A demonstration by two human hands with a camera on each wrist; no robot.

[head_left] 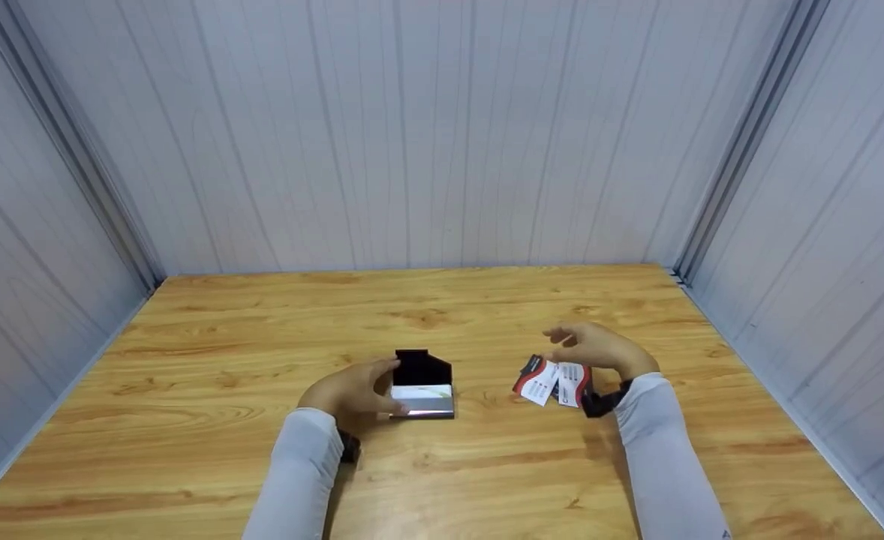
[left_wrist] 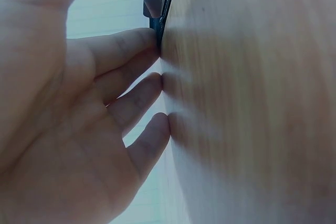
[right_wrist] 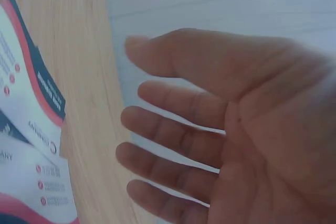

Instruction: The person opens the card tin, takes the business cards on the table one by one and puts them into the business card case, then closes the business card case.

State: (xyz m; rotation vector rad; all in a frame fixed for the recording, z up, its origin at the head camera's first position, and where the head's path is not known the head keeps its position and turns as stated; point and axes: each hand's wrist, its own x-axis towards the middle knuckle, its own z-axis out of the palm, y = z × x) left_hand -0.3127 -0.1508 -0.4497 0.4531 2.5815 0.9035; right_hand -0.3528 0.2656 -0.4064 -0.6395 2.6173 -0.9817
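Metal card case (head_left: 431, 409) lies open near the middle of a wood-grain table (head_left: 457, 480), its near part a bright, mirror-like silver and its far flap (head_left: 421, 367) black, cut off at a slant on the right corner. Left hand (head_left: 348, 388) stands at the case's left side, fingers extended and thumb spread apart from them; the left wrist view shows a fingertip against the dark edge and others resting on the tabletop.

To the right of the case, well apart from it, printed cards (head_left: 538, 388) overlap in a loose fan, white with a red curve, dark borders and small lettering that includes the word "COMPANY". Right hand (head_left: 598, 349) hovers at their far right, thumb and fingers apart with nothing between them.

Count: one case, two hands, two white card faces plainly visible; dark pieces show between and beneath them, and the full number of cards cannot be told. Two pale sleeves (head_left: 299, 465) reach in from the near side, a black wrist device (head_left: 603, 403) at each cuff. Three panelled walls (head_left: 442, 135) enclose the table.
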